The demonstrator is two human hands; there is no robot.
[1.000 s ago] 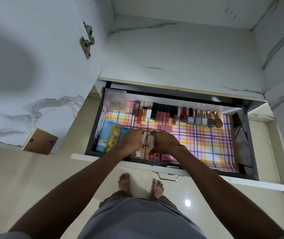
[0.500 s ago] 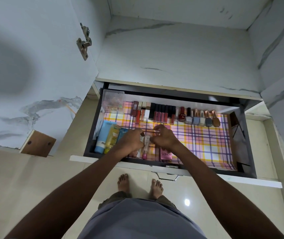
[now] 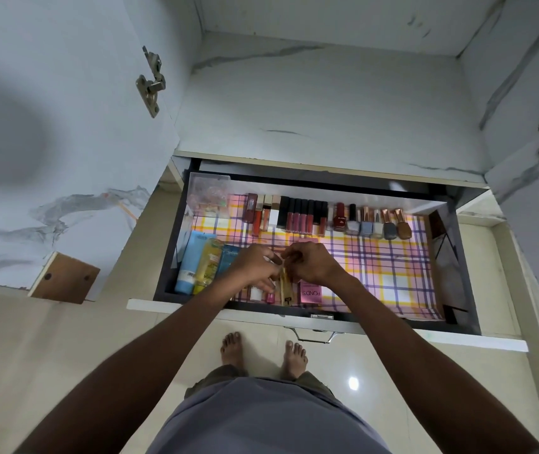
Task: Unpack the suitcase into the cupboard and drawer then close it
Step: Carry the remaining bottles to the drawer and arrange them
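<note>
Both hands meet over the front of the open drawer (image 3: pixel 464 267). The right hand (image 3: pixel 314 267) has its fingers curled at the top of a slim yellowish tube (image 3: pixel 285 286) that runs from the fingertips toward the drawer's front edge. The left hand (image 3: pixel 255 267) is bent beside it; whether its fingers grip anything I cannot tell. Just right of the tube lies a pink box (image 3: pixel 310 293) reading "POND'S". Left of the left fingers lie a blue tube (image 3: pixel 193 262) and a yellow bottle (image 3: pixel 209 263). Beyond the fingertips stands a row of lip glosses (image 3: pixel 297 216) and nail polishes (image 3: pixel 373 222).
</note>
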